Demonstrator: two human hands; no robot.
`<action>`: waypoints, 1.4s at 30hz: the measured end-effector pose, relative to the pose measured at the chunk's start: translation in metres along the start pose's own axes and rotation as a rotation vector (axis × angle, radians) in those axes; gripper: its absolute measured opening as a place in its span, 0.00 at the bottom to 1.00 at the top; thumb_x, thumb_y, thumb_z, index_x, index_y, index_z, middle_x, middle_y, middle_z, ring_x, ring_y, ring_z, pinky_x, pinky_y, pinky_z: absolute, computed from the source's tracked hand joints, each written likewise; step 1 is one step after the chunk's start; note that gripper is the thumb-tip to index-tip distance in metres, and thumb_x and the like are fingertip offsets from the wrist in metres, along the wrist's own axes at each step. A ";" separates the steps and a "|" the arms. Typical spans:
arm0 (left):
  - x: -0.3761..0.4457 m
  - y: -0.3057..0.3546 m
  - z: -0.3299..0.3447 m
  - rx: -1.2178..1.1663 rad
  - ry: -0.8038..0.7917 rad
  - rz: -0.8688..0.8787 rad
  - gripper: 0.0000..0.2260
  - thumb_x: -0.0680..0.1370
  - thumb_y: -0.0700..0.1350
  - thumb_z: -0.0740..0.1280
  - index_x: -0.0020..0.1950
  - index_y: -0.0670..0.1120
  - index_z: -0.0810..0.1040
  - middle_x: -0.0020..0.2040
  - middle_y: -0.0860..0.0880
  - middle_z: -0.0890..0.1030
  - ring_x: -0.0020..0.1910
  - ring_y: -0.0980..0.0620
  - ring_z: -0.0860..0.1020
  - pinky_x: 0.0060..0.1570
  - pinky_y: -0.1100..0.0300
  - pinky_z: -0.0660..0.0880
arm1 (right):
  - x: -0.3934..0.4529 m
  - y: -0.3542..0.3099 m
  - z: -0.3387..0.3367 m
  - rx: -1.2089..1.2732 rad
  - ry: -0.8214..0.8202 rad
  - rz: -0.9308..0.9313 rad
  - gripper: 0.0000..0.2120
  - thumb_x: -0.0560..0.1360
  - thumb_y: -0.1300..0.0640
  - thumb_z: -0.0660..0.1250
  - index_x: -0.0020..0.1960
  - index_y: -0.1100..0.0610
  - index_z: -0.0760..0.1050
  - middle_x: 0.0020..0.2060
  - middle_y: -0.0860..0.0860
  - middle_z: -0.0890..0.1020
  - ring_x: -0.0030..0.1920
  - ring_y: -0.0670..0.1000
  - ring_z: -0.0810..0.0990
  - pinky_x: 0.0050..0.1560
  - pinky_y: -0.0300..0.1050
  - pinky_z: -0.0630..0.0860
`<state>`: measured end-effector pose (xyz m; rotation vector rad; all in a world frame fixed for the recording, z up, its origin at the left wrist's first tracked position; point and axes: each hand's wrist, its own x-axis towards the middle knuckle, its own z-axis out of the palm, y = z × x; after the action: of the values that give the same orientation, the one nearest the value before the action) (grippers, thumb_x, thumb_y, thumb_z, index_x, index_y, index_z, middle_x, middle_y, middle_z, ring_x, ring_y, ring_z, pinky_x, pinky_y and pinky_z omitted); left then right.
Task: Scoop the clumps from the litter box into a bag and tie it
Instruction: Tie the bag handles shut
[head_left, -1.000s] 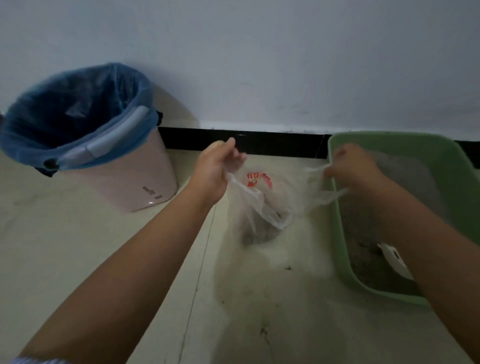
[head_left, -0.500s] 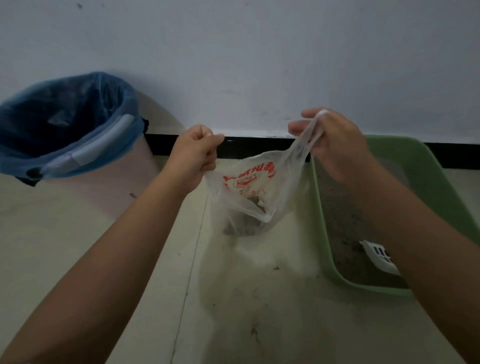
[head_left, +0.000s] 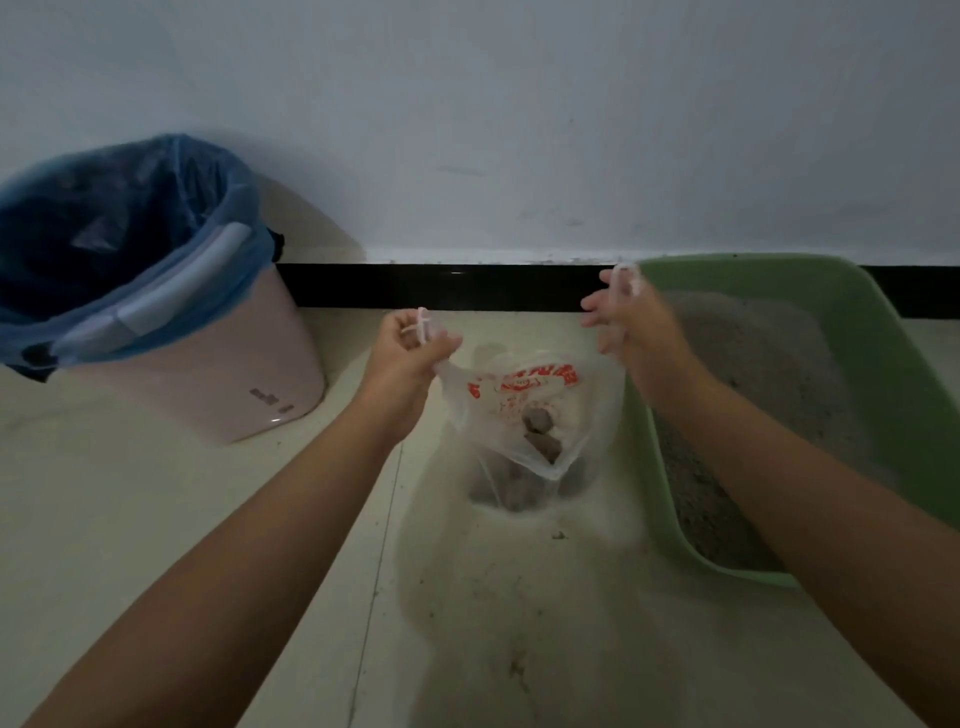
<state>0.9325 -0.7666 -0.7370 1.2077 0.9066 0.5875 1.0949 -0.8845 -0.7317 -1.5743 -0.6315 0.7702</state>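
Currently both hands hold the bag by its handles — bag untied, mid-frame.
The left hand has its fingers curled round one thin handle loop, which sticks up past the knuckles; the right hand pinches the other handle, fingers partly spread, blurred, so the exact grip cannot be told. The clear plastic bag with red print hangs between them at centre frame, mouth open, grey clumps visible inside, its bottom on or just above the pale floor. The green litter box sits just right of the bag — grey litter inside. A pink bin with a blue liner stands at upper left against the wall.
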 end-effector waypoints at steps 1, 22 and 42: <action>-0.002 -0.005 0.000 0.052 -0.025 -0.007 0.15 0.74 0.33 0.66 0.58 0.45 0.69 0.53 0.46 0.74 0.52 0.48 0.74 0.52 0.57 0.75 | -0.002 0.006 0.000 -0.175 -0.040 -0.008 0.22 0.76 0.59 0.62 0.68 0.59 0.62 0.57 0.56 0.75 0.53 0.50 0.74 0.48 0.43 0.75; -0.001 -0.019 0.026 0.181 -0.138 0.152 0.18 0.83 0.47 0.49 0.37 0.46 0.69 0.29 0.54 0.76 0.34 0.57 0.77 0.42 0.63 0.77 | 0.002 0.036 0.002 0.145 0.008 0.147 0.22 0.81 0.48 0.45 0.53 0.53 0.76 0.48 0.52 0.82 0.55 0.56 0.78 0.60 0.51 0.74; 0.013 -0.025 0.010 -0.202 -0.156 -0.190 0.17 0.84 0.43 0.48 0.71 0.39 0.63 0.58 0.45 0.73 0.58 0.48 0.73 0.57 0.54 0.70 | 0.001 0.048 -0.018 0.183 0.073 0.271 0.18 0.82 0.54 0.49 0.41 0.55 0.73 0.41 0.53 0.78 0.48 0.56 0.77 0.56 0.54 0.74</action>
<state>0.9454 -0.7686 -0.7635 0.9593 0.7996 0.4150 1.1078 -0.9021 -0.7783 -1.5280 -0.2874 0.9389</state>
